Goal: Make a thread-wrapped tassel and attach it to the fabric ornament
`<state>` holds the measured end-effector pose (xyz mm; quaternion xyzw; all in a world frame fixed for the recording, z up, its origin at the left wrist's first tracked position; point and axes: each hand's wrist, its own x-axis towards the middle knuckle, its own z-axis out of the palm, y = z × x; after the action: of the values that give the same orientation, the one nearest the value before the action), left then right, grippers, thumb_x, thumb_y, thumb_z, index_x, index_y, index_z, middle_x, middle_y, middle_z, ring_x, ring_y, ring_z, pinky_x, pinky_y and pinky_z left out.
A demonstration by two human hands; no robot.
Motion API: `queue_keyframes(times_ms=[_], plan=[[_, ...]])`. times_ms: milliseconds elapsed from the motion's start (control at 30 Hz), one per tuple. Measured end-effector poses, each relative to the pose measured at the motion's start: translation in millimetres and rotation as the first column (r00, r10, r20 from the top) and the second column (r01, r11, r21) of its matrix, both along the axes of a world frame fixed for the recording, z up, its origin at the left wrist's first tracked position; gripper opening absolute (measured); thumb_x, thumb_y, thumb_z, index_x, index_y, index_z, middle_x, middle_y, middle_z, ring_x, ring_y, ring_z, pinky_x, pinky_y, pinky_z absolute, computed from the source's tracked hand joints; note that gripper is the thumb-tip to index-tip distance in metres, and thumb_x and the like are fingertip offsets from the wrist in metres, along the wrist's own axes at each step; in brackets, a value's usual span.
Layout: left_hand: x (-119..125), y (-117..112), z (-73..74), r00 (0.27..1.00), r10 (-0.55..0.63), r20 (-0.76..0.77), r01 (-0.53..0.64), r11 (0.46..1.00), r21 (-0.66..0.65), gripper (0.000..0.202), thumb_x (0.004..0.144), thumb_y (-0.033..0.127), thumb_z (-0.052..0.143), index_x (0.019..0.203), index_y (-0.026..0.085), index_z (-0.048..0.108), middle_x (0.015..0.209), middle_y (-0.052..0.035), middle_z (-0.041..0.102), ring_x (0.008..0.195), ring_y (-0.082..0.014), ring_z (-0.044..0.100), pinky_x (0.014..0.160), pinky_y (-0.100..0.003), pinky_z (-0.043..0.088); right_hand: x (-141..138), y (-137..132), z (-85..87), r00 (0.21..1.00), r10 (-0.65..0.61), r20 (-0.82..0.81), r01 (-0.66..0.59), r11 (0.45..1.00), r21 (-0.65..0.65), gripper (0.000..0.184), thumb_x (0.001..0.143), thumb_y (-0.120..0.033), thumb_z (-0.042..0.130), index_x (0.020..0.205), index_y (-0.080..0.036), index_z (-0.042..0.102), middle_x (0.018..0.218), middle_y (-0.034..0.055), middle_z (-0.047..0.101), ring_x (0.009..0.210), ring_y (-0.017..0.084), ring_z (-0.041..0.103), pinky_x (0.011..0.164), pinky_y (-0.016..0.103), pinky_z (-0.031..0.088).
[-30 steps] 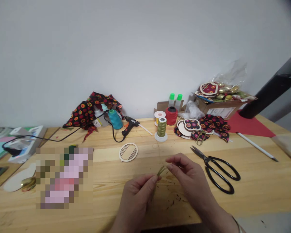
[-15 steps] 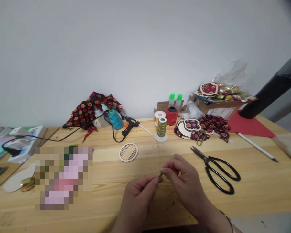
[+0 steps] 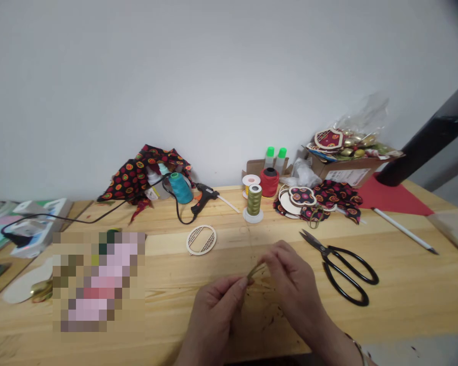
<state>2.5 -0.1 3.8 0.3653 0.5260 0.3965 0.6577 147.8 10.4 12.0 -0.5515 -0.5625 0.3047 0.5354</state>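
Where the cord (image 3: 255,268) runs: from left hand (image 3: 219,302) up to right hand (image 3: 292,274), slightly bowed across the short gap, over the near part of the tabletop (image 3: 168,259).
Left hand: thumb and index pinched on the cord's lower end; other fingers curled under, mostly hidden.
Right hand: fingertips closed on the cord's upper end; wristband (image 3: 359,348) behind.
Scissors (image 3: 324,249): flat, just right of right hand, blades slightly apart, tips away and left.
Dark bits (image 3: 277,323): scattered on the wood, just below and left of right hand.
Oval frame (image 3: 209,245): wooden, latticed, lying flat beyond left hand, touching neither hand.
Olive spool (image 3: 255,201): upright, straight beyond the hands; red spool (image 3: 269,183) behind it, to the right.
Glue gun (image 3: 202,201): on its side, white stick jutting toward olive spool; blue cone (image 3: 181,188) just left.
Box (image 3: 353,170): back right, heaped with mixed pieces; patterned fabric (image 3: 339,195) in front.
White pencil (image 3: 404,230): slanted, right of scissors, dark tip toward near side.
Left side: pixelated patch (image 3: 103,284), contents unreadable.
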Motion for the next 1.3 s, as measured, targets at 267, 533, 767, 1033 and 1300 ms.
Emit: queue_keyframes(times_ms=[267, 533, 767, 1033, 1300], plan=[[1.3, 1.4, -1.3, 0.984, 0.079, 0.159, -0.072, 0.996, -0.044, 0.025, 0.070, 0.037, 0.070, 0.074, 0.013, 0.072, 0.045, 0.0087, 0.032, 0.042, -0.0041, 0.022, 0.039, -0.018, 0.016, 4.6, -4.1, -10.4, 0.883, -0.030, -0.467, -0.206, 0.871, -0.446, 0.026, 0.073, -0.038, 0.064, 0.076, -0.013, 0.070, 0.050, -0.0047, 0.041, 0.047, 0.008, 0.031, 0.045, 0.021, 0.023], [1.0, 0.0, -1.7, 0.993, 0.014, 0.117, -0.014, 1.000, -0.001, 0.024, 0.074, 0.038, 0.066, 0.070, 0.014, 0.069, 0.043, 0.0089, 0.030, 0.042, -0.0055, 0.021, 0.040, -0.019, 0.017, -9.9, -8.6, -10.9, 0.768, 0.089, -0.634, -0.400, 0.840, -0.367, 0.012, 0.069, -0.025, 0.068, 0.074, -0.016, 0.073, 0.055, -0.0038, 0.048, 0.053, 0.008, 0.034, 0.050, 0.021, 0.024], [-0.2, 0.4, -0.8, 0.999, -0.050, -0.013, 0.051, 0.994, 0.094, 0.024, 0.075, 0.039, 0.065, 0.074, 0.016, 0.073, 0.045, 0.0065, 0.037, 0.045, -0.0070, 0.030, 0.043, -0.017, 0.027, -8.5, -4.4, -13.9, 0.717, 0.035, -0.696, -0.410, 0.829, -0.381, 0.016, 0.063, -0.024, 0.073, 0.076, -0.015, 0.074, 0.055, -0.0037, 0.052, 0.051, 0.006, 0.036, 0.049, 0.020, 0.025], [-0.9, 3.7, 1.3, 0.992, -0.094, -0.089, 0.108, 0.978, 0.176, 0.020, 0.077, 0.035, 0.064, 0.080, 0.020, 0.076, 0.068, -0.0006, 0.066, 0.076, -0.0168, 0.058, 0.075, -0.023, 0.044, -7.4, -3.8, -14.0, 0.716, 0.031, -0.698, -0.409, 0.828, -0.384, 0.014, 0.061, -0.024, 0.074, 0.071, -0.014, 0.073, 0.054, -0.0037, 0.052, 0.050, 0.005, 0.037, 0.049, 0.019, 0.025], [-1.6, 3.1, 1.1, 0.981, -0.120, -0.155, 0.148, 0.971, 0.186, 0.020, 0.078, 0.035, 0.062, 0.086, 0.022, 0.076, 0.074, -0.0005, 0.071, 0.077, -0.0177, 0.059, 0.075, -0.024, 0.044, -6.4, -2.7, -8.6, 0.723, 0.063, -0.688, -0.416, 0.835, -0.360, 0.012, 0.063, -0.024, 0.072, 0.064, -0.013, 0.070, 0.052, -0.0044, 0.049, 0.049, 0.006, 0.035, 0.049, 0.020, 0.024]])
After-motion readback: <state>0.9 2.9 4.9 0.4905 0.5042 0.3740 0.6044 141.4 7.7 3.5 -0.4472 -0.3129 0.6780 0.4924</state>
